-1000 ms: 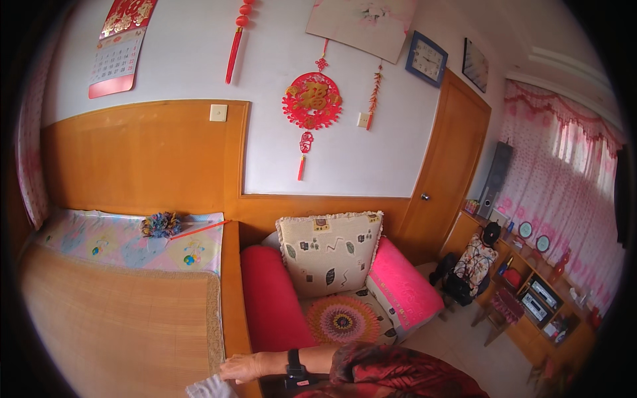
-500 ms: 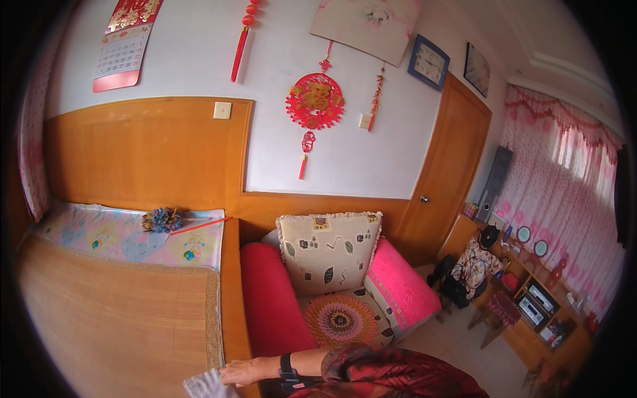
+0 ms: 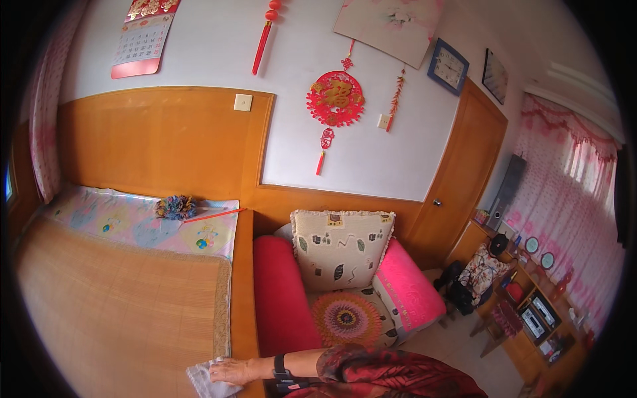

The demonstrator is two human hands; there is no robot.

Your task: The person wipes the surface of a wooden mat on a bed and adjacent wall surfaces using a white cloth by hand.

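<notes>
My right hand [image 3: 229, 372] is closed on a crumpled whitish cloth [image 3: 201, 382], its fingers pressing down into it. Cloth and hand are at the bottom of the view, by the near right edge of a woven bamboo mat [image 3: 119, 298] and the wooden bed frame [image 3: 245, 285]. The forearm reaches in from the right, with a black band at the wrist and a dark red patterned sleeve [image 3: 391, 375]. My left hand does not show.
A feather duster [image 3: 176, 207] with a red handle lies on the patterned sheet. Beside the bed stands a pink armchair [image 3: 282, 292] with a cream cushion [image 3: 342, 249]. Farther right, a person [image 3: 481, 272] sits near a wooden cabinet [image 3: 554, 351] and a small stool [image 3: 497, 322].
The view has shifted, so the room appears farther right and slightly lower. My right hand, still on the cloth, has moved slightly up along the mat's edge.
</notes>
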